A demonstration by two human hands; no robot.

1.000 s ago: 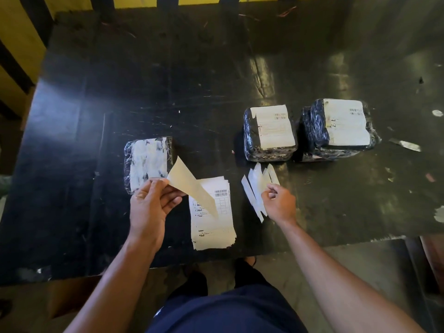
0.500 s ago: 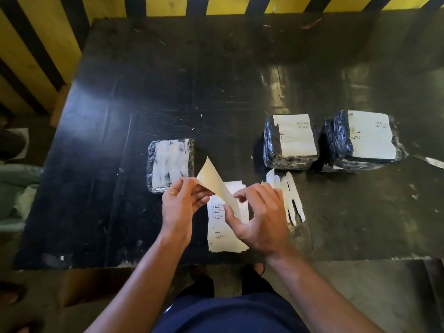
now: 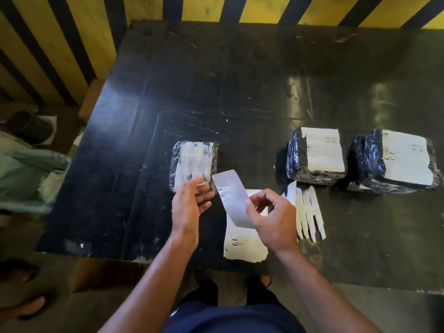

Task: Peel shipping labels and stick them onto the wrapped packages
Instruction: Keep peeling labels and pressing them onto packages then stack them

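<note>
The person's right hand [image 3: 274, 219] pinches the lower end of a peeled shipping label [image 3: 234, 200] between thumb and curled fingers, the strip arching up toward eleven o'clock with its printed face showing and its free end hanging just beside the unlabelled package [image 3: 193, 164]. The left hand [image 3: 189, 207] hovers at the near edge of that clear-wrapped package with its fingers straight and loose, gripping nothing that can be made out, though motion blur hides the fingertips. The package lies on the black table [image 3: 120, 188] at roughly nine o'clock from the label stack [image 3: 245, 246], which sits at the table's near edge under the right hand. Two labelled packages, the nearer one [image 3: 317, 155] and the farther one [image 3: 398, 159], stand well apart at about two o'clock, and discarded backing strips [image 3: 310, 217] fan out at three o'clock from the right hand. The likely trouble is the limp, unsupported strip: held by one end only, it could curl and stick to itself or to the left fingers. Laid down crooked on the crinkled wrap, it may trap wrinkles or overhang the package's edge, and the light package could slide if not steadied
</note>
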